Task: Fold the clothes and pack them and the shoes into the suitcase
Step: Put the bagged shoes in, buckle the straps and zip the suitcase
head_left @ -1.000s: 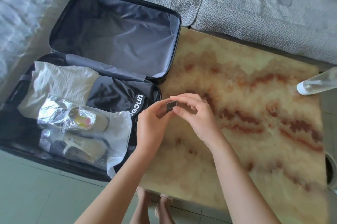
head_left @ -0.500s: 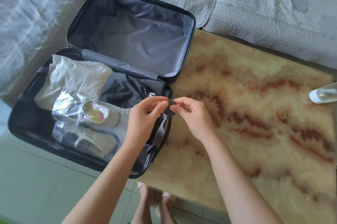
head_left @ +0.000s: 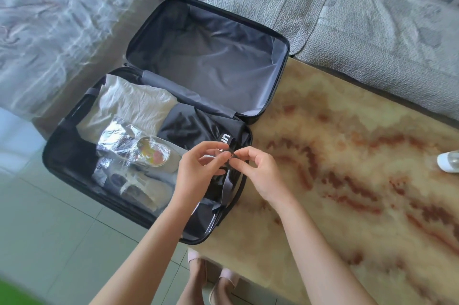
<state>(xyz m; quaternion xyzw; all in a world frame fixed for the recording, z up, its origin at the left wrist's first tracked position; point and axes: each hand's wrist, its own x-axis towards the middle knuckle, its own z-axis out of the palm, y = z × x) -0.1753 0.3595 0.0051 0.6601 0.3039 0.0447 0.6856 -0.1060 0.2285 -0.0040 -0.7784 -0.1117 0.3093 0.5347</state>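
**Pinching the strap end over the packed suitcase**

Both hands meet above the near-right rim of the open suitcase (head_left: 47, 155). The left grip (head_left: 198, 168) is clamped, thumb against fingertips, on a small dark piece at the top of the grey strap (head_left: 227, 186). The right grip (head_left: 258, 170) pinches the same piece from the right, its other fingers curled. The piece is too small to tell what it is. The strap hangs down into the near half of the case.

That half holds a folded white garment (head_left: 129, 103) far left and a black garment (head_left: 193, 128) beside it. The shoes (head_left: 141, 180) lie in a clear bag, nearer. The grey-lined lid (head_left: 211, 56) lies open on the far side. The suitcase sits just left of the marbled tabletop (head_left: 347, 193).
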